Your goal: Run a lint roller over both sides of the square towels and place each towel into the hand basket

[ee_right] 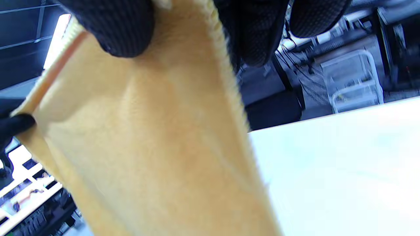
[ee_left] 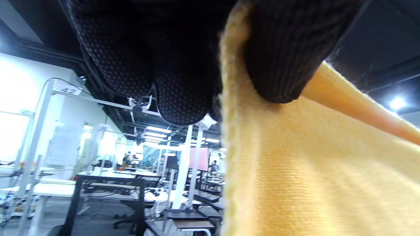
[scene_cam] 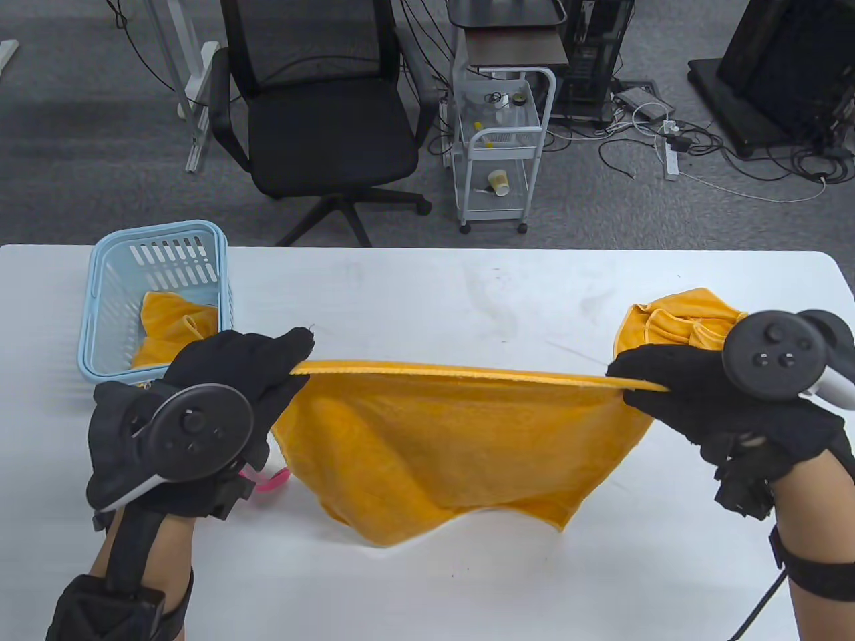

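Three orange towels show: one towel held up [scene_cam: 454, 447] over the table [scene_cam: 467, 294], one towel in the basket [scene_cam: 170, 320], and one crumpled towel [scene_cam: 674, 320] at the table's right end. There is one blue hand basket [scene_cam: 107, 294], and two gloved hands, the left hand [scene_cam: 220, 380] and the right hand [scene_cam: 688, 394]. A pink object [scene_cam: 270, 479], only partly visible, lies just left of the held towel; one office chair [scene_cam: 320, 127] and one white cart [scene_cam: 501, 147] stand beyond the table.

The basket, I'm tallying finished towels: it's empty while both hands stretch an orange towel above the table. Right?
Not quite. The table view shows the basket already holds an orange towel. The rest stands: the left hand and right hand stretch another orange towel above the table.
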A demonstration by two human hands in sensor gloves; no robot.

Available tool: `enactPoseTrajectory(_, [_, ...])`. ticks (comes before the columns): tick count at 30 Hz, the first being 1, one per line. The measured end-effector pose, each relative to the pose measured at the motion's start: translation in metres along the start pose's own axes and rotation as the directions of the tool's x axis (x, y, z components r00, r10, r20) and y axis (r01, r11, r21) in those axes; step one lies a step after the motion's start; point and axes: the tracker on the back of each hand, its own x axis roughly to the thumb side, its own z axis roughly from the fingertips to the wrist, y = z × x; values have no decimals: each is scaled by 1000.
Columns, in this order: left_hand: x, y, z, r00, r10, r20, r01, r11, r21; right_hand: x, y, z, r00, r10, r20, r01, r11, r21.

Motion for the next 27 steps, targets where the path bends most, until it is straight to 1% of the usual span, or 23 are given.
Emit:
enactPoseTrajectory(2, [-5,-17,-20,999,-22,-26,22,999,-27,-20,-1,-24,993,-105,-48,106,994,12])
enactPoseTrajectory(3, [-7,-24,-26,999,-38,-37,37,999,-37,-28,-1,-33,985,-156,-76,157,988,3])
enactPoseTrajectory(4, [-10,-33,-36,997,-63,-54,61,997,-44,-40,-1,-45,970,-220,-105,218,975,-26])
enactPoseTrajectory(5, [-13,-42,-46,994,-74,-75,70,996,-46,-53,-1,-57,947,-295,-126,288,955,-74])
enactPoseTrajectory(6, [-16,-48,-53,993,-82,-90,78,996,-51,-61,-1,-64,928,-350,-129,337,935,-115])
enactPoseTrajectory(7, [-21,-57,-63,990,-89,-111,83,995,-60,-72,-1,-73,891,-434,-132,404,892,-203])
enactPoseTrajectory(9, [-27,-65,-76,984,-109,-143,104,994,-42,-86,-3,-83,853,-501,-148,444,844,-300])
enactPoseTrajectory(11, [-30,-63,-85,984,-93,-152,94,996,-6,-89,-7,-86,837,-529,-140,444,807,-390])
enactPoseTrajectory(12, [-29,-59,-88,985,-81,-154,87,996,28,-87,-10,-87,833,-538,-126,450,793,-410])
enactPoseTrajectory(15, [-24,-40,-89,985,-111,-133,128,984,123,-75,-24,-84,828,-559,-27,496,755,-428])
enactPoseTrajectory(17, [-19,-24,-79,979,-177,-101,195,957,214,-64,-36,-75,833,-548,82,527,738,-422])
enactPoseTrajectory(18, [-18,-20,-74,978,-186,-94,203,950,238,-62,-37,-73,831,-547,100,534,736,-417])
enactPoseTrajectory(19, [-16,-18,-64,977,-194,-88,211,939,273,-57,-37,-66,839,-520,158,538,752,-381])
enactPoseTrajectory(21, [-15,-24,-49,971,-232,-52,238,940,243,-53,-32,-60,865,-464,190,501,787,-361])
enactPoseTrajectory(22, [-15,-32,-40,965,-259,-41,262,941,216,-52,-23,-56,903,-390,178,429,835,-344])
enactPoseTrajectory(23, [-15,-44,-29,959,-282,-26,282,941,188,-52,-15,-54,929,-333,162,369,865,-339])
enactPoseTrajectory(24, [-14,-62,-16,952,-306,4,303,943,138,-55,2,-53,962,-249,111,272,911,-309])
enactPoseTrajectory(25, [-14,-82,-5,945,-327,26,325,943,76,-59,15,-53,980,-188,72,201,941,-274])
enactPoseTrajectory(26, [-14,-104,7,941,-334,52,333,943,9,-67,38,-54,993,-116,26,119,969,-216])
enactPoseTrajectory(27, [-12,-128,19,937,-340,80,345,937,-52,-73,56,-55,998,-62,-14,58,983,-172])
